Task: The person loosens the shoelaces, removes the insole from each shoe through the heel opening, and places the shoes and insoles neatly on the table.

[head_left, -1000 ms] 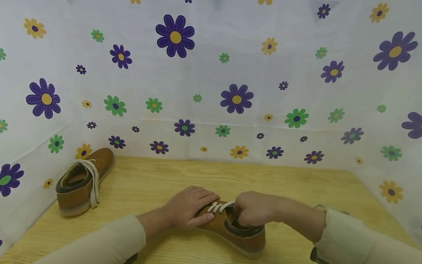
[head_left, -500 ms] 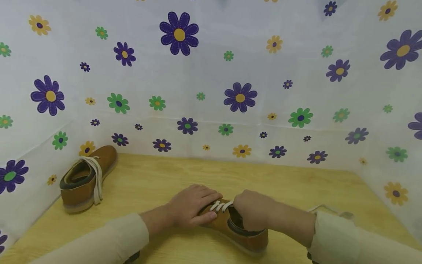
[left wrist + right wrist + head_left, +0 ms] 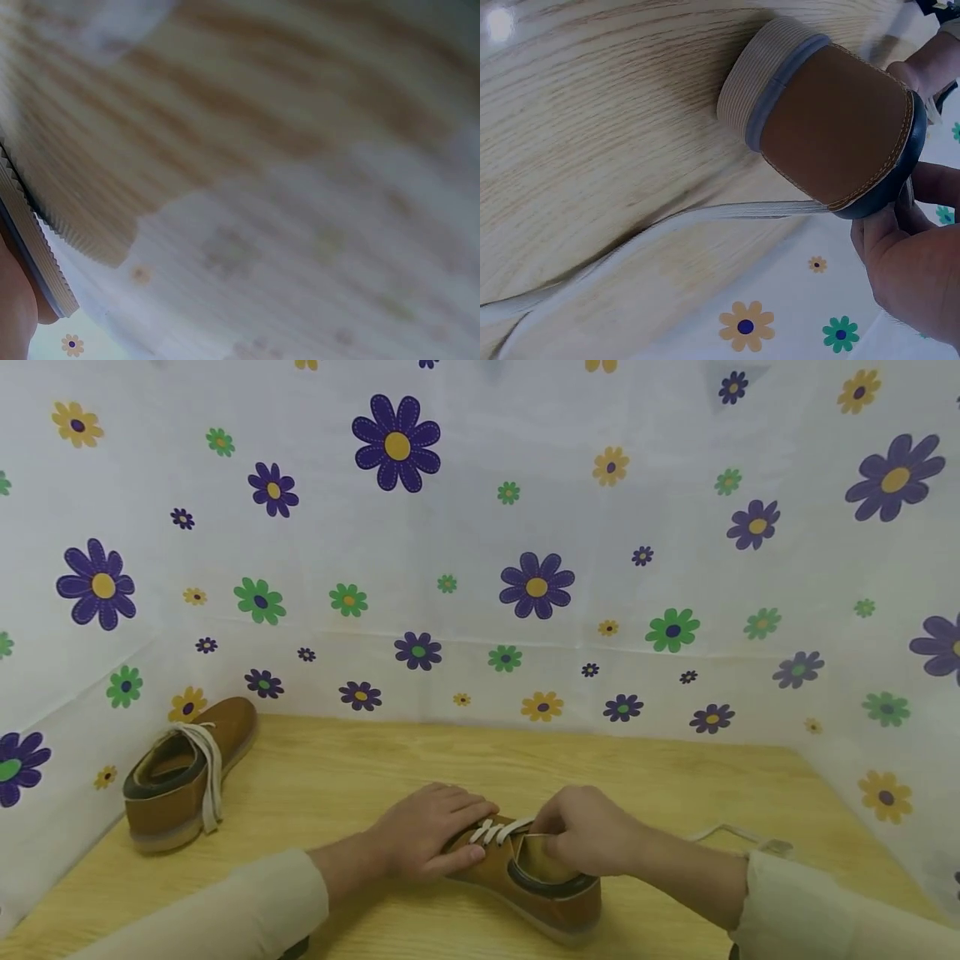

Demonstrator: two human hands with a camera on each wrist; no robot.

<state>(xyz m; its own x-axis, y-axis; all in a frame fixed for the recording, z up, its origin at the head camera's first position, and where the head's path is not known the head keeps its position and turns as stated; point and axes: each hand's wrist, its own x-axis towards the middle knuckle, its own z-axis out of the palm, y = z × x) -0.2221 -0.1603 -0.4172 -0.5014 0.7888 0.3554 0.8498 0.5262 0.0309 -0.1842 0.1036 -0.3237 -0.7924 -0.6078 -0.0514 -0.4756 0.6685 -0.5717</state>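
A brown leather shoe with white laces and a dark padded collar stands on the wooden table, heel toward the near right. Across its toe lies my left hand, thumb on the near side and fingers over the far side, holding it steady. At the shoe's opening, my right hand pinches the tan tongue, which stands up inside the collar. The right wrist view shows the heel close up, with fingers at the collar. In the left wrist view only the sole's edge and a bit of hand appear.
A second brown shoe with loosely hanging laces stands at the table's left edge. From the held shoe a white lace trails across the table to the right. A flower-print cloth encloses the back and sides.
My right hand has come up and back from deep in the shoe's opening, and the tan tongue now shows raised there. The left hand stays on the toe.
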